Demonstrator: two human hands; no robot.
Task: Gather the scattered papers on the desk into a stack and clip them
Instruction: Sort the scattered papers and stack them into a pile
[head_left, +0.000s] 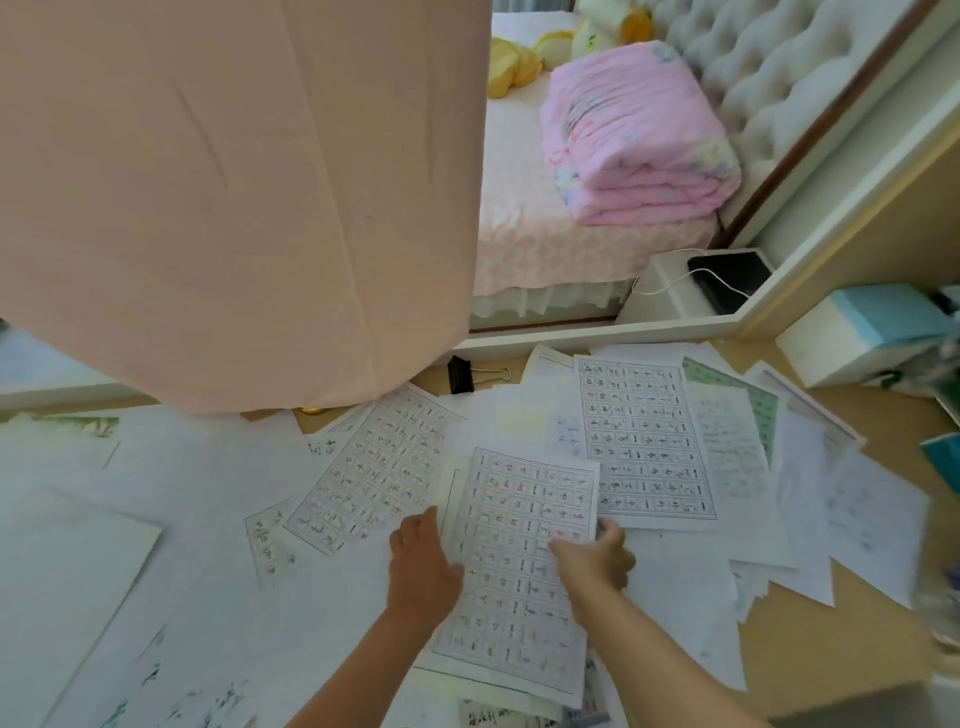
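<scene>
Many white papers lie scattered over the desk (831, 639). Several carry printed character grids, such as the sheet (644, 441) at the right and the tilted sheet (374, 467) left of middle. A gridded sheet (514, 597) with more pages under it lies in the middle. My left hand (423, 564) grips its left edge and my right hand (597, 558) grips its right edge. A black binder clip (461, 375) lies at the desk's far edge, beyond the papers.
A pink curtain (234, 197) hangs over the far left of the desk. A white and blue box (857, 332) stands at the far right, with a teal object (943, 457) near it. Behind the desk is a bed with a folded pink quilt (634, 140).
</scene>
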